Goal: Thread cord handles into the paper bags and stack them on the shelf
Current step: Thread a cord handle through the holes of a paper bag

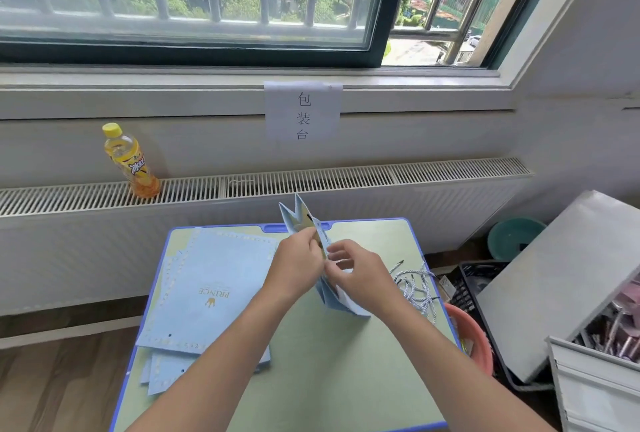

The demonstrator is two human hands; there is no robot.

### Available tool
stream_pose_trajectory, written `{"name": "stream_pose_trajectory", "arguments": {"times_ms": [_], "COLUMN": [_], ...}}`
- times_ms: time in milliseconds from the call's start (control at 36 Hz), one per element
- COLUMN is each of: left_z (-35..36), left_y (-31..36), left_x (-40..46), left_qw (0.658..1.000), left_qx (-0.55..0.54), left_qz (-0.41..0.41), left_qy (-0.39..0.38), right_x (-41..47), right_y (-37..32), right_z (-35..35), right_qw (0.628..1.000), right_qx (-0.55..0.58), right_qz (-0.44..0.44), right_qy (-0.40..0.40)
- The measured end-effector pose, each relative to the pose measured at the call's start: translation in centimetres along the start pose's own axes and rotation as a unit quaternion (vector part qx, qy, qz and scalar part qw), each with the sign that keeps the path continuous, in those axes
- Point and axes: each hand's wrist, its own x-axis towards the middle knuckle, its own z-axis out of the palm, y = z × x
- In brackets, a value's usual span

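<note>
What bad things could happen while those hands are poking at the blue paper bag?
The left hand and right hand both grip the standing blue bag; a hard tug might tear the paper. The loose cords lie near the table's right edge and might slide off. The flat bags overhang the left side and could slip.

A: From here I can't see the middle of the paper bag (pixel 300 220); both hands cover it. Left hand (pixel 297 265) fingertips are tucked behind the paper.

B: Any cord between the right hand (pixel 356 270) fingers?

A: Too small to tell. Forearms are cut off at the bottom edge. The lower bags of the flat stack (pixel 207 286) are mostly buried.
</note>
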Motion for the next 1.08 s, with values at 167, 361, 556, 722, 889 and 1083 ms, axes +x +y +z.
{"name": "stream_pose_trajectory", "arguments": {"times_ms": [167,361,556,722,889,1083], "left_z": [0.4,0.4,1.2,2.0,2.8,3.3], "left_y": [-1.3,-2.8,-2.0,-2.9,-3.8,-2.9], "left_x": [-0.4,2.1,3.3,3.5,3.0,1.8], "left_qw": [0.984,0.99,0.986,0.998,0.983,0.978], "left_qx": [-0.063,-0.124,-0.143,0.013,0.182,0.11], "left_qz": [0.11,-0.041,-0.062,-0.062,-0.038,0.145], "left_qy": [0.125,0.052,0.059,0.011,-0.01,0.101], "right_x": [0.1,-0.1,-0.3,-0.1,0.1,-0.1], "right_y": [-0.8,-0.4,0.0,1.1,1.3,1.1], "right_z": [-2.1,-3.0,-3.2,-4.1,-5.1,-4.9], "right_qw": [0.997,0.994,0.991,0.989,0.99,0.99], "right_qx": [-0.059,-0.087,-0.079,-0.06,-0.037,-0.028], "right_qz": [-0.023,-0.048,-0.065,-0.035,-0.014,-0.029], "right_qy": [0.038,0.04,0.085,0.127,0.136,0.132]}}
